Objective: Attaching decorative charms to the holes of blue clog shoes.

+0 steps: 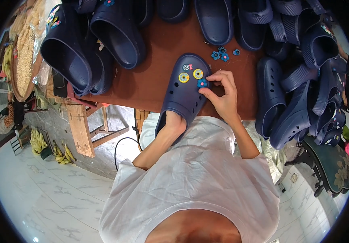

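Observation:
A navy clog (pixel 180 97) with round holes is held toe-away above the near edge of the table. My left hand (pixel 174 122) reaches into its heel opening up to the wrist, so the fingers are hidden inside. On the toe sit two yellow-rimmed donut charms (pixel 198 73) and a spiral candy charm (pixel 187 67). At the right side of the toe, thumb and forefinger of my right hand (pixel 225 95) pinch around a blue flower charm (pixel 202 83) with a pink centre; its underside cannot be seen. Several loose blue flower charms (pixel 224 57) lie farther back on the table.
Navy clogs (pixel 115 40) stand at the back left of the brown tabletop (pixel 162 48). More clogs (pixel 289 115) are heaped along the right. A wooden stool (pixel 80 129) is below left, and a dark floral-patterned chair (pixel 328 164) at the right.

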Motion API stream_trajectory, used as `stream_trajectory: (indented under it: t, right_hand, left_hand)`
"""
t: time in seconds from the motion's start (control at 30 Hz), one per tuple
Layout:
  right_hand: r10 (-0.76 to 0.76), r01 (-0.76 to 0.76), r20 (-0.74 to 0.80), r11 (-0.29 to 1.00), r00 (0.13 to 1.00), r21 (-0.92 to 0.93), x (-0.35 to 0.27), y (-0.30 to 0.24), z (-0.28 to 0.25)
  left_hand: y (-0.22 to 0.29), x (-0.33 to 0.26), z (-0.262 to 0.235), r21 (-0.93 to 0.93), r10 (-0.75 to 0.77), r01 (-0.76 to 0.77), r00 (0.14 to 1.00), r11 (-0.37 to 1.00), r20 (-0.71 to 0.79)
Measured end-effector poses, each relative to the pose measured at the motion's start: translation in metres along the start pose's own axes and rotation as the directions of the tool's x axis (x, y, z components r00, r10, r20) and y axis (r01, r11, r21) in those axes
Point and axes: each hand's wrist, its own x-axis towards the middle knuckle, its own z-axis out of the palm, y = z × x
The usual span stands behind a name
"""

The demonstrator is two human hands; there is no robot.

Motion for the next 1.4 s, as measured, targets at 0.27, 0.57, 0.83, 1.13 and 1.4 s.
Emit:
stream_trajectory:
  t: [0.27,0.57,0.83,1.13,1.4]
  right_hand:
    - [-0.036,0.036,0.024,0.999,0.999,-0.008,0.003,0.004,-0.002]
    - [0.016,-0.016,0.021,1.0,1.0,0.012,0.0,0.0,0.0]
    - [-0.065,0.064,-0.011,0.996,0.998,-0.067,-0.001,-0.007,-0.002]
    - [-0.211,0.047,-0.17,0.749,0.963,-0.661,0.052,0.034,-0.043]
    - [-0.182,0.019,-0.175,0.744,0.968,-0.668,0.055,0.042,-0.045]
  left_hand:
    - [-0.001,0.006,-0.007,-0.004,-0.008,0.009,0.999,1.0,0.048]
    - [-0.005,0.003,-0.009,0.056,0.067,-0.07,0.996,0.996,0.067]
    - [-0.009,-0.011,-0.035,0.223,0.111,-0.141,0.984,0.965,0.141]
    - [-0.009,-0.011,-0.045,0.269,0.196,-0.223,0.973,0.937,0.122]
    - [-0.004,-0.01,-0.082,0.312,0.109,-0.26,0.897,0.914,0.429]
